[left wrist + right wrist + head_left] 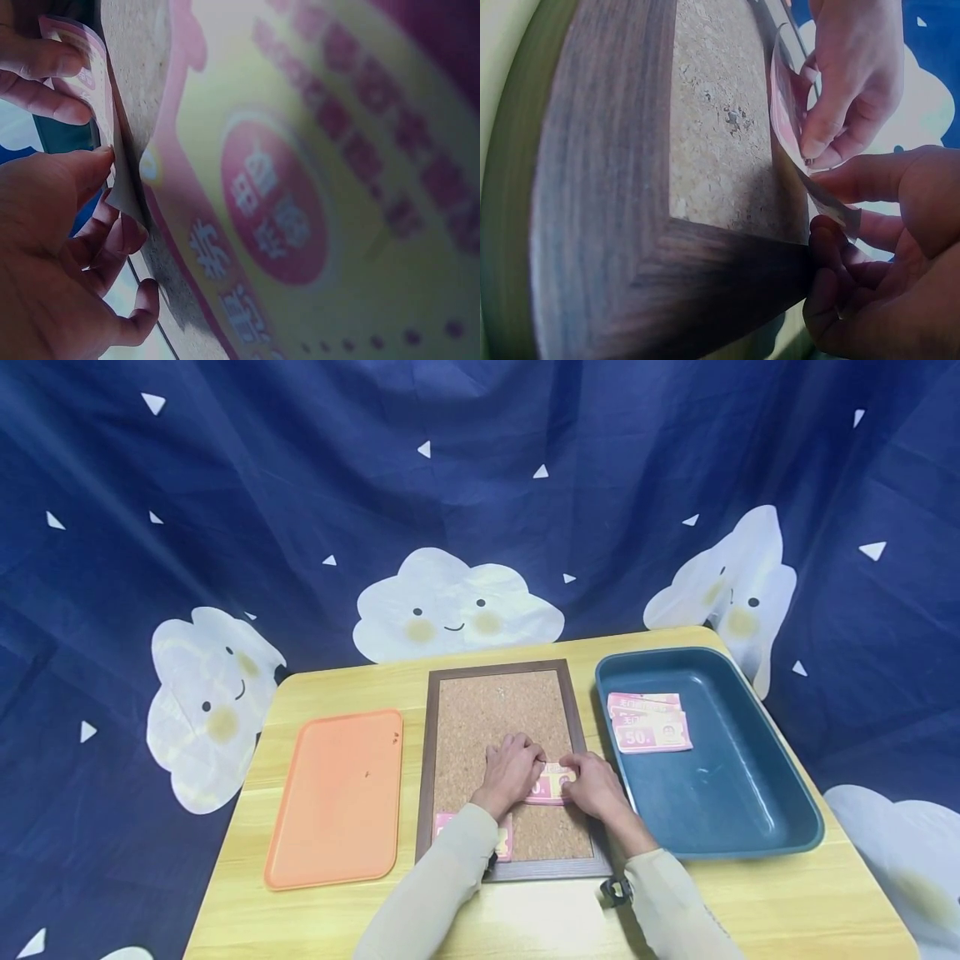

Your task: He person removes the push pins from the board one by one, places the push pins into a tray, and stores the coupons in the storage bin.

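Note:
Over the lower right of a cork board [495,710], a pink-and-yellow paper coupon [546,787] lies between both hands. My left hand [513,770] pinches the coupon's left end, its fingertips at the edge. At the right end, my right hand [596,787] grips it between thumb and fingers. The right wrist view shows the coupon [782,112] bowed and lifted off the cork; a tiny dark spot at the left fingertips is too small to identify. Another coupon [506,843] lies at the board's lower left, partly under the left forearm and large in the left wrist view.
Right of the board stands a deep teal tub [720,810] with several similar coupons [651,732] overlapping inside. To the left lies a flat orange tray [337,802] with a few small dark items on it. The dark wooden frame [429,760] edges the cork.

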`<control>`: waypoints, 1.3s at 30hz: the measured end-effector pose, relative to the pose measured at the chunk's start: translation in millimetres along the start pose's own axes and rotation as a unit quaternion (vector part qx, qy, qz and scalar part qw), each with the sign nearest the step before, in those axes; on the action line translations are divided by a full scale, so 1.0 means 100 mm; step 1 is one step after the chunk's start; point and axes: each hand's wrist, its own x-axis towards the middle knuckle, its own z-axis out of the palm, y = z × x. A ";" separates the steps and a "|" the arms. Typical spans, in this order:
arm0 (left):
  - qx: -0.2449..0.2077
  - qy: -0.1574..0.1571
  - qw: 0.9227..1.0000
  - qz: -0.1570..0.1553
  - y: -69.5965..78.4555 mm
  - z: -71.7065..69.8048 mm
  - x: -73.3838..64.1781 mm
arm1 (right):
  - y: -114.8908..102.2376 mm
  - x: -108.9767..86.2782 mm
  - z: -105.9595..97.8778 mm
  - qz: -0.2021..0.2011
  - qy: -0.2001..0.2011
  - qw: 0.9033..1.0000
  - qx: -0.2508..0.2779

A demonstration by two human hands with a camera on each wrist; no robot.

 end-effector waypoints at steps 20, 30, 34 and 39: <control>-0.021 -0.004 1.000 -0.007 0.00 0.00 -0.02 | 0.01 -0.02 0.02 -0.002 -0.002 1.000 0.005; -0.020 0.002 1.000 -0.010 0.00 0.03 -0.03 | 0.01 -0.03 0.05 0.001 0.006 1.000 0.007; -0.028 0.004 1.000 -0.010 0.01 0.01 -0.04 | 0.02 -0.04 0.05 -0.002 0.012 1.000 0.007; -0.034 0.013 0.999 -0.009 0.02 -0.02 -0.05 | 0.01 -0.05 0.06 -0.009 0.024 1.000 0.010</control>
